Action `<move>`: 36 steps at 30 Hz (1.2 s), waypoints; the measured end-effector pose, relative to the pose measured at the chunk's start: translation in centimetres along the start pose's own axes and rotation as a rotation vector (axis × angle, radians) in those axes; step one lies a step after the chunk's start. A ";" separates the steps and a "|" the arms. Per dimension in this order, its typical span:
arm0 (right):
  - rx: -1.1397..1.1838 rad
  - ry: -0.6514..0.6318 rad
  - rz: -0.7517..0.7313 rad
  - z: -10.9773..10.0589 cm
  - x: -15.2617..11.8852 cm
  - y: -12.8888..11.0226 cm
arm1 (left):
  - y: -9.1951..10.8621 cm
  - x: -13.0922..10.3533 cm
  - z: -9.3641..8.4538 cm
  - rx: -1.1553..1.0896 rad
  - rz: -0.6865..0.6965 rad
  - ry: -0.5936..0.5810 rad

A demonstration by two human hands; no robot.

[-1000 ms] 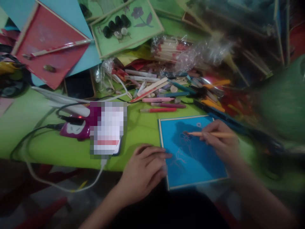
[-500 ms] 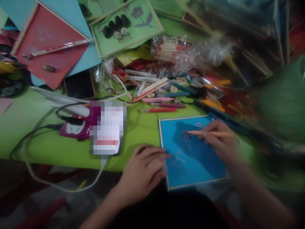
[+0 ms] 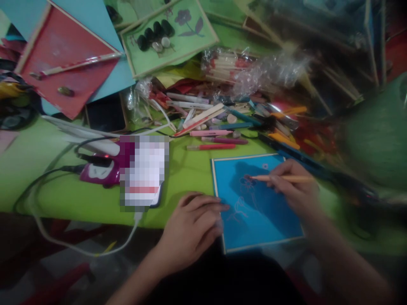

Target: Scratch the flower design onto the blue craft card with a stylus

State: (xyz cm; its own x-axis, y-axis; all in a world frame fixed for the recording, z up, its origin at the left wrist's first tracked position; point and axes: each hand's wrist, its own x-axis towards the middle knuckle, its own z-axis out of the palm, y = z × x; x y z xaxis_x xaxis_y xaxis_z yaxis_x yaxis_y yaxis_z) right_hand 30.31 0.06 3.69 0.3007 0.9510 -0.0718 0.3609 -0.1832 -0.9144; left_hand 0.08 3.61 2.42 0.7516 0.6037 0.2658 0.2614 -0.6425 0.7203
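Note:
A blue board [image 3: 270, 222] edged with thin wooden strips lies at the table's front edge, carrying a flower drawing [image 3: 248, 182] in thin light lines with darker petals. My right hand [image 3: 291, 186] pinches an orange coloring pen [image 3: 295, 178], its tip at the upper petals. The pen's exact kind is blurred. Over the board's left edge rests my left hand [image 3: 193, 224], fingers stretched out and holding nothing. Its fingertips touch the frame strip and the blue surface.
Left of the board, a phone [image 3: 144, 173] with a blurred screen lies by a purple power strip [image 3: 100, 169] and cables. Behind are loose markers [image 3: 213, 147], sticks and plastic wrap [image 3: 267, 72]. A green framed picture with stones [image 3: 190, 46] and a red board [image 3: 70, 55] lie farther back.
The pen's tip has shifted slightly right and down across the upper petals. My left hand and the board have stayed put.

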 end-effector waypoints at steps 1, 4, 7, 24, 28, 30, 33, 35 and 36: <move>0.004 0.001 0.000 0.0 0.0 0.0 | 0.0 0.0 0.0 0.001 -0.001 0.001; 0.019 0.000 0.007 0.0 0.0 -0.2 | 0.0 0.0 0.0 0.000 0.000 0.004; 0.011 -0.001 0.021 0.1 0.0 -0.4 | 0.0 -0.1 0.1 0.003 0.000 0.010; 0.002 0.000 0.034 0.0 -0.1 -0.3 | -0.1 -0.2 0.1 0.001 -0.004 0.000; 0.005 -0.002 0.032 -0.1 -0.1 -0.2 | 0.0 0.0 0.0 0.001 -0.002 0.001; 0.013 -0.004 0.027 -0.1 -0.1 -0.1 | 0.0 0.1 -0.1 0.003 0.005 0.001; 0.014 -0.016 0.017 -0.1 -0.1 -0.2 | 0.1 0.2 -0.2 0.005 0.002 -0.005; 0.021 -0.016 0.017 0.0 -0.1 -0.4 | 0.1 0.2 -0.2 0.002 -0.001 -0.006; 0.027 -0.011 0.018 0.0 0.0 -0.5 | 0.1 0.2 -0.2 0.001 -0.002 -0.003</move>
State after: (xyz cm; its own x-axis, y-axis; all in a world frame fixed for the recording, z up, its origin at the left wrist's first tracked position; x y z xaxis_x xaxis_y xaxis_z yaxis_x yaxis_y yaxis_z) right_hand 30.11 0.11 4.13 0.2969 0.9504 -0.0926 0.3315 -0.1936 -0.9234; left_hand 0.14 3.72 2.66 0.7531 0.6034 0.2621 0.2633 -0.6416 0.7205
